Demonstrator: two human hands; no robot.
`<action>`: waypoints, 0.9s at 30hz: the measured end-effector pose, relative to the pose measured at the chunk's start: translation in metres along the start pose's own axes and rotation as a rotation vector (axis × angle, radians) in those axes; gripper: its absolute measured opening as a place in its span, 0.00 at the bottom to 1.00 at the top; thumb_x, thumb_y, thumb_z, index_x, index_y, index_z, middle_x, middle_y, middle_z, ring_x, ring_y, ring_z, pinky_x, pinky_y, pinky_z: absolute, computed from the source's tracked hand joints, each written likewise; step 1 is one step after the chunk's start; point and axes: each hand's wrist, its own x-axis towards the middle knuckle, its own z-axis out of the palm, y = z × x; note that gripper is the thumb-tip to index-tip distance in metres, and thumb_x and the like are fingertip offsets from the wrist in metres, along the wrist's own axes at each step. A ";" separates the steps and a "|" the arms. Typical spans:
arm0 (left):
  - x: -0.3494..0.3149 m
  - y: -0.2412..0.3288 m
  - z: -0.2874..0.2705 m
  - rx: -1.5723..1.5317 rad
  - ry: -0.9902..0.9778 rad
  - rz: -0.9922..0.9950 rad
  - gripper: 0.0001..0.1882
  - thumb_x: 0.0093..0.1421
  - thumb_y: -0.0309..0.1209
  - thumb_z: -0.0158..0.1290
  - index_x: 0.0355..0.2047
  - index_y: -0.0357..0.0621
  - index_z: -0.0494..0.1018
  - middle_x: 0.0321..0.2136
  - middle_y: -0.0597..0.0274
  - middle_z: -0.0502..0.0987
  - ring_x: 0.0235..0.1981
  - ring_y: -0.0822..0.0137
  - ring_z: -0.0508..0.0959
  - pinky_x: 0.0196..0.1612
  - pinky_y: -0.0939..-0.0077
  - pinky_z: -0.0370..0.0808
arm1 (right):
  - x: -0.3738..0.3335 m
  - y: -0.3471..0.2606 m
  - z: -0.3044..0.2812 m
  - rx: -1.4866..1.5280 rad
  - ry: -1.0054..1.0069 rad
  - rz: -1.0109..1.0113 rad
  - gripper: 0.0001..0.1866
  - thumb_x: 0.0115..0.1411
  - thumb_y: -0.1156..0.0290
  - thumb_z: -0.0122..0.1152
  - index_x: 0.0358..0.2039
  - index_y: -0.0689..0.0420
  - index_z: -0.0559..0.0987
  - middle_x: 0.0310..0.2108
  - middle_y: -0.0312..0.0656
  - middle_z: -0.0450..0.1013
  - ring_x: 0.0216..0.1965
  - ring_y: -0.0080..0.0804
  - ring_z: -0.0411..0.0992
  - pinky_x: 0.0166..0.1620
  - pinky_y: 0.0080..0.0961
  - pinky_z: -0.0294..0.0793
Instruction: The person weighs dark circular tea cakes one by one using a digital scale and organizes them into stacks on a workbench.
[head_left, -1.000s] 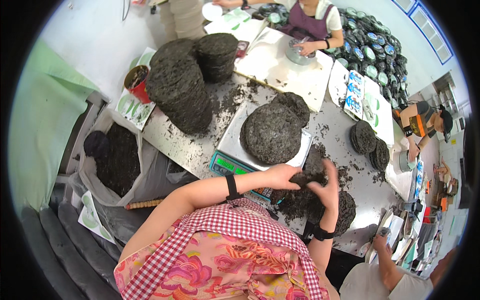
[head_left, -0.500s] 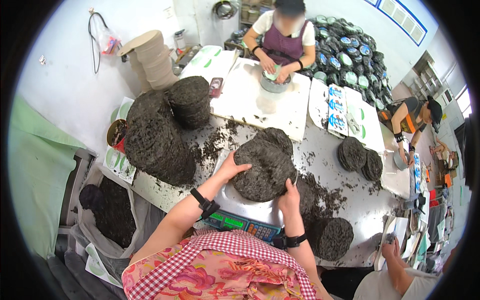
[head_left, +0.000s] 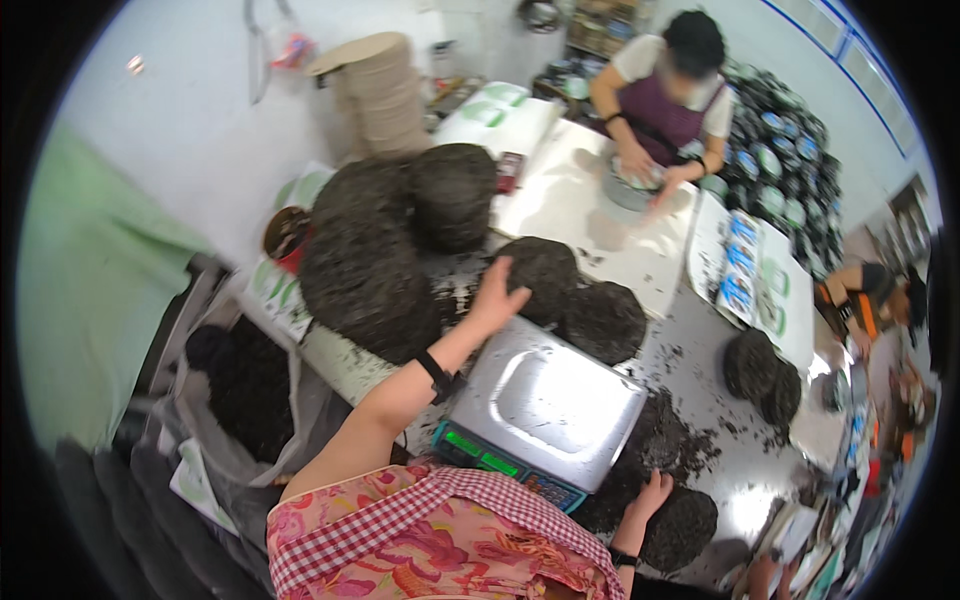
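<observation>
Crumb-strewn table (head_left: 672, 362); scale (head_left: 555, 405) amid dark cakes (head_left: 545, 282)

Looks smooth, glossy and metallic on the scale plate (head_left: 555, 395); looks rough and matt on the dark discs (head_left: 548, 282).

One scale (head_left: 550, 395), two dark discs (head_left: 606, 322) beyond it and one red bucket (head_left: 290, 258) are visible.

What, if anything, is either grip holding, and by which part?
The left grip touches a dark disc at its left edge; a firm hold can't be told. Right grip: nothing visibly held.
</observation>
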 end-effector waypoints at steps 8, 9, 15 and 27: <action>-0.008 0.126 -0.274 0.540 0.493 0.398 0.24 0.50 0.31 0.58 0.47 0.37 0.68 0.38 0.54 0.75 0.39 0.63 0.74 0.43 0.71 0.71 | -0.125 -0.065 0.075 -0.752 -0.537 -1.091 0.19 0.48 0.73 0.56 0.43 0.61 0.71 0.45 0.49 0.67 0.51 0.47 0.63 0.58 0.42 0.53; -0.011 0.072 -0.317 0.518 0.417 0.283 0.28 0.49 0.33 0.59 0.50 0.36 0.65 0.40 0.53 0.74 0.40 0.62 0.74 0.45 0.71 0.70 | -0.136 -0.067 0.084 -0.800 -0.580 -1.136 0.18 0.48 0.73 0.57 0.42 0.59 0.71 0.45 0.48 0.67 0.51 0.45 0.63 0.59 0.44 0.52; -0.073 0.002 -0.315 0.290 0.188 -0.168 0.39 0.50 0.38 0.60 0.58 0.36 0.56 0.52 0.52 0.65 0.52 0.61 0.66 0.54 0.71 0.61 | -0.109 -0.056 -0.005 -0.893 -0.145 -1.126 0.18 0.48 0.73 0.58 0.42 0.55 0.71 0.45 0.44 0.66 0.52 0.42 0.62 0.59 0.50 0.49; -0.108 0.018 -0.293 0.734 0.504 -0.028 0.42 0.50 0.45 0.60 0.57 0.32 0.55 0.54 0.43 0.62 0.53 0.49 0.64 0.55 0.60 0.63 | -0.024 -0.001 -0.189 -0.792 0.609 -0.160 0.40 0.47 0.62 0.68 0.55 0.65 0.59 0.52 0.53 0.61 0.54 0.48 0.60 0.54 0.39 0.62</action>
